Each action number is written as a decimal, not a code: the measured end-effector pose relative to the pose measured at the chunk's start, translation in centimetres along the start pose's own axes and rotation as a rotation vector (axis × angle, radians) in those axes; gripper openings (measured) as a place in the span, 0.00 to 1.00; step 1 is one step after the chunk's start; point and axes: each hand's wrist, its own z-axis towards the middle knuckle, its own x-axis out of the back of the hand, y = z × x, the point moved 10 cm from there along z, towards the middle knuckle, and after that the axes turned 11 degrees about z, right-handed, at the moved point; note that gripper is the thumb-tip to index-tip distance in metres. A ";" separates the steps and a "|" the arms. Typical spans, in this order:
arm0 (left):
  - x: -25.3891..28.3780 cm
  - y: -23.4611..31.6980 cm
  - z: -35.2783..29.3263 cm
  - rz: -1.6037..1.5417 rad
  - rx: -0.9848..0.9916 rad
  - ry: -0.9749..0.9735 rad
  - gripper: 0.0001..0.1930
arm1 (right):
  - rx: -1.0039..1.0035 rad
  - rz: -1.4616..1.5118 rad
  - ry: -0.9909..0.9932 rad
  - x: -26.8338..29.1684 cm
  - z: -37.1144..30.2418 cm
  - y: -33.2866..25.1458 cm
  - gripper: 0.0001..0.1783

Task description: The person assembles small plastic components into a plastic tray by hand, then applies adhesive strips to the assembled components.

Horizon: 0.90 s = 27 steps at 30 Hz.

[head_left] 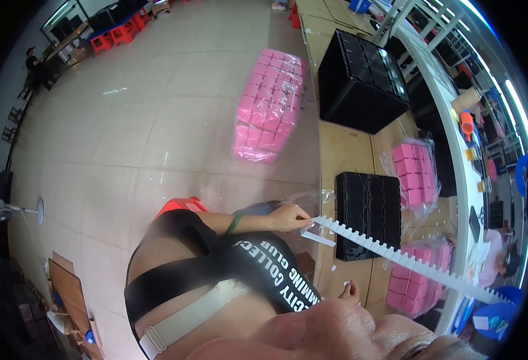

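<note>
My left hand (291,218), with a green bangle at the wrist, pinches the near end of a long white notched strip (390,252). The strip runs slanting over the table toward the far side, with a row of teeth along one edge. Beside my left fingertips lies a short, plain white strip (318,239). Under the notched strip sits a black ribbed plastic tray (366,201) on the cardboard-covered table. My right hand (351,292) is partly hidden at the table's near side; its fingers are closed around what seems a small pale bit, too small to name.
A tall black crate stack (360,84) stands on the table (336,153). Pink blocks in clear plastic (414,174) and another wrapped pink bundle (417,276) sit beyond the tray. A larger pink bundle (270,108) stands off the table's edge. A red stool (180,205) is close by.
</note>
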 end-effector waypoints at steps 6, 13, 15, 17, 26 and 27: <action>-0.5 -1.9 3.3 -0.184 -0.013 0.009 0.12 | -0.120 -0.133 0.127 8.7 -6.5 1.5 0.10; -3.3 -1.3 8.0 -0.438 0.065 -0.199 0.14 | -0.146 0.024 0.292 8.9 -7.0 -4.7 0.12; -4.2 -1.2 9.6 -0.451 0.076 -0.243 0.14 | -0.075 0.104 0.239 5.9 -4.9 -5.4 0.11; -3.9 0.6 10.8 -0.381 0.073 -0.263 0.14 | 0.005 0.030 0.191 2.0 -2.0 -6.9 0.11; -5.1 1.5 12.9 -0.324 0.120 -0.420 0.16 | 0.147 -0.209 -0.092 -10.8 8.0 -7.2 0.08; -5.5 1.0 13.1 -0.333 0.149 -0.440 0.16 | 0.185 -0.241 -0.119 -11.5 8.7 -7.0 0.08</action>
